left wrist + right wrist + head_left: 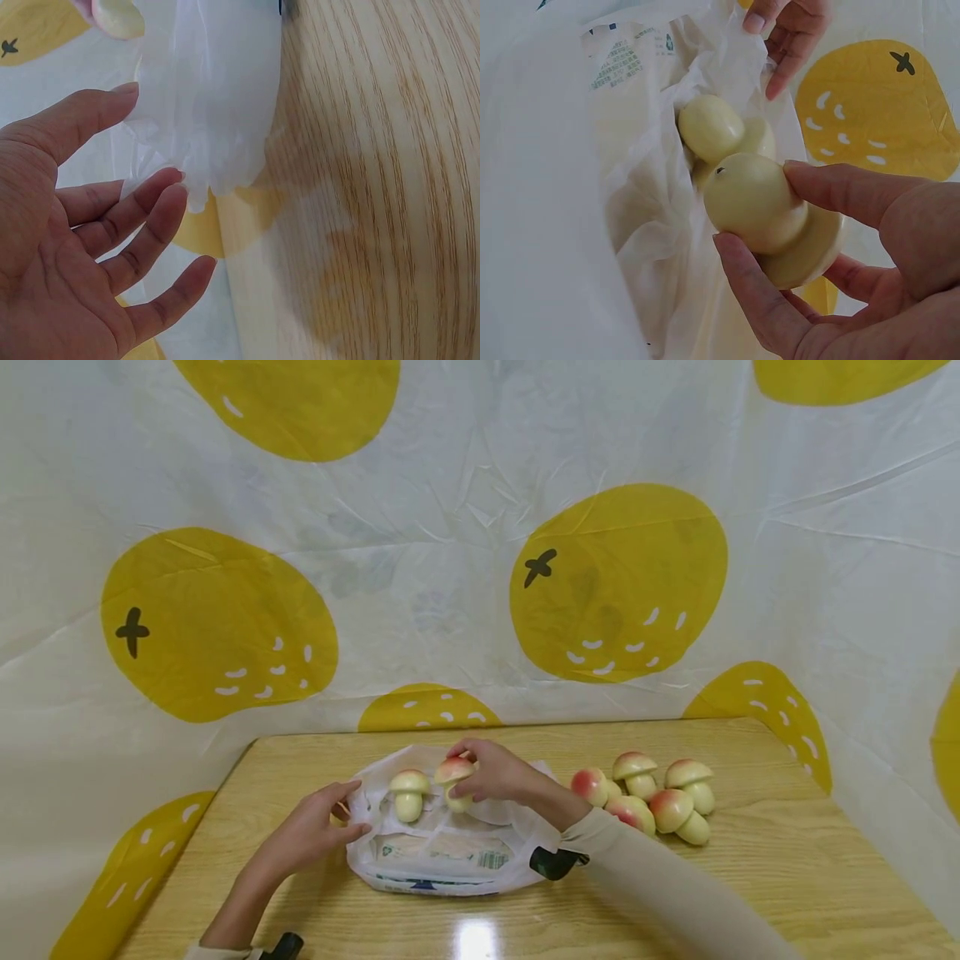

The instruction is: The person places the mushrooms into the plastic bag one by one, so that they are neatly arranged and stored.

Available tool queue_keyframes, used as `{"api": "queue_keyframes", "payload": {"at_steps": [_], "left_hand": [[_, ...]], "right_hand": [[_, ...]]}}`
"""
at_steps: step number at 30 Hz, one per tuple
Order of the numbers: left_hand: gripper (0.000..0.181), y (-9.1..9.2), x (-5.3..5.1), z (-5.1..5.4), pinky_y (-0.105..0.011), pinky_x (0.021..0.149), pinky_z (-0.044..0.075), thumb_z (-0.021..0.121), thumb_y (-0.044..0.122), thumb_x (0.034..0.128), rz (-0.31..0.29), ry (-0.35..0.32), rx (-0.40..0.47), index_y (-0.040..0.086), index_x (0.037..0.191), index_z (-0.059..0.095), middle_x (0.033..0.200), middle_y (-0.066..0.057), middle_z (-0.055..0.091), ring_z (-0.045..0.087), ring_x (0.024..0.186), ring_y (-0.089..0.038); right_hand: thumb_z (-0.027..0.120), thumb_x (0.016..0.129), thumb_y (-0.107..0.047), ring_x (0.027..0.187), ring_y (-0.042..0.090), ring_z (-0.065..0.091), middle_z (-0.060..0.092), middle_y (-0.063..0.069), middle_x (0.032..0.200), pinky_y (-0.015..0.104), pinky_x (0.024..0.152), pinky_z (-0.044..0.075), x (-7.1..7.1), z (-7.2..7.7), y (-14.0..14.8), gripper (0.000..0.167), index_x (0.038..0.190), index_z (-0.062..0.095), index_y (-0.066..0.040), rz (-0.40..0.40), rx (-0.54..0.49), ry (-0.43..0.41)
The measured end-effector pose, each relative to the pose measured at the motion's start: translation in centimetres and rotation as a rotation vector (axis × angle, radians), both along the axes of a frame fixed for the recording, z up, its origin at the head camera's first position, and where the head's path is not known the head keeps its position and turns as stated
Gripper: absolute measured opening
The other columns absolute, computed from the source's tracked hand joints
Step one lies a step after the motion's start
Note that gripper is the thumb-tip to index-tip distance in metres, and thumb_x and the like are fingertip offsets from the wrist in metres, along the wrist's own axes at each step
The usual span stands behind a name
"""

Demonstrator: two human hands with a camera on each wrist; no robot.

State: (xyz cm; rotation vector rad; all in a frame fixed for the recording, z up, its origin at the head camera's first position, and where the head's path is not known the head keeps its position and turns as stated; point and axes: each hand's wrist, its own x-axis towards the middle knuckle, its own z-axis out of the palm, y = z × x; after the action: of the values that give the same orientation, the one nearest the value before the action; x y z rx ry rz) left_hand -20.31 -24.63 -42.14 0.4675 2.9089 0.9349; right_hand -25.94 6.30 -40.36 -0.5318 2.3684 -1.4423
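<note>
A white translucent plastic bag [442, 885] with green printing lies with its mouth spread open on the wooden table. My right hand [491, 770] holds a toy mushroom [754, 202] with a red-tinged cap and pale stem over the bag's mouth, thumb and fingers around it. Another toy mushroom [409, 797] rests inside the bag, to the left of the held one. At the bag's left edge is my left hand [311, 827]; its loosely bent fingers [161, 217] touch the plastic, with thumb and fingers apart.
Several more toy mushrooms [672, 810] sit in a cluster on the table [780, 860] to the right of the bag, beside my right forearm. Behind the table hangs a white sheet [435, 610] with large yellow fruit prints.
</note>
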Motion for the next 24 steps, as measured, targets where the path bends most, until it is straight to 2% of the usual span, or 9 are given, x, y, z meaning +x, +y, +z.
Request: {"api": "queue_keyframes", "payload": {"at_steps": [10, 12, 17, 20, 24], "left_hand": [[0.073, -0.3, -0.1, -0.1, -0.026, 0.073, 0.051, 0.083, 0.025, 0.0863, 0.0, 0.003, 0.001, -0.01, 0.142, 0.051, 0.099, -0.002, 0.065, 0.06, 0.091, -0.016], [0.073, -0.3, -0.1, -0.1, -0.025, 0.072, 0.051, 0.083, 0.024, 0.0862, 0.0, 0.001, 0.006, -0.01, 0.142, 0.051, 0.099, -0.002, 0.065, 0.06, 0.091, -0.016], [0.072, 0.0, 0.2, -0.1, -0.025, 0.07, 0.051, 0.084, 0.023, 0.0856, -0.001, -0.004, 0.018, -0.01, 0.141, 0.052, 0.1, -0.003, 0.065, 0.06, 0.09, -0.016], [0.071, 0.0, 0.2, -0.1, -0.025, 0.07, 0.05, 0.084, 0.022, 0.0855, -0.004, -0.003, 0.018, -0.01, 0.141, 0.052, 0.101, -0.003, 0.065, 0.06, 0.089, -0.016], [0.072, 0.1, 0.1, -0.1, -0.026, 0.071, 0.05, 0.084, 0.023, 0.0852, -0.01, 0.009, 0.012, -0.011, 0.14, 0.052, 0.1, -0.003, 0.065, 0.06, 0.089, -0.016]], "right_hand": [[0.088, 0.078, -0.006, 0.071, 0.018, 0.062, 0.062, 0.01, 0.104, 0.03, 0.061, 0.056, 0.0, -0.6, -1.0, 0.052, 0.123, 0.063, -0.006, -0.004, 0.096, 0.09], [0.088, 0.078, -0.01, 0.074, 0.018, 0.061, 0.064, 0.008, 0.103, 0.03, 0.066, 0.054, 0.0, -0.7, -1.2, 0.051, 0.123, 0.063, -0.008, -0.008, 0.151, 0.126], [0.09, 0.077, -0.017, 0.095, 0.021, 0.06, 0.067, 0.008, 0.109, 0.035, 0.083, 0.049, -0.1, -1.2, -1.2, 0.048, 0.117, 0.065, -0.009, -0.024, 0.277, 0.246], [0.09, 0.077, -0.018, 0.103, 0.025, 0.06, 0.066, 0.009, 0.113, 0.04, 0.089, 0.048, 0.0, -1.4, -1.2, 0.047, 0.116, 0.065, -0.009, -0.032, 0.306, 0.27], [0.089, 0.079, -0.024, 0.104, 0.026, 0.059, 0.064, 0.008, 0.111, 0.042, 0.09, 0.047, -0.1, -1.6, -1.2, 0.048, 0.118, 0.065, -0.011, -0.048, 0.343, 0.283]]}}
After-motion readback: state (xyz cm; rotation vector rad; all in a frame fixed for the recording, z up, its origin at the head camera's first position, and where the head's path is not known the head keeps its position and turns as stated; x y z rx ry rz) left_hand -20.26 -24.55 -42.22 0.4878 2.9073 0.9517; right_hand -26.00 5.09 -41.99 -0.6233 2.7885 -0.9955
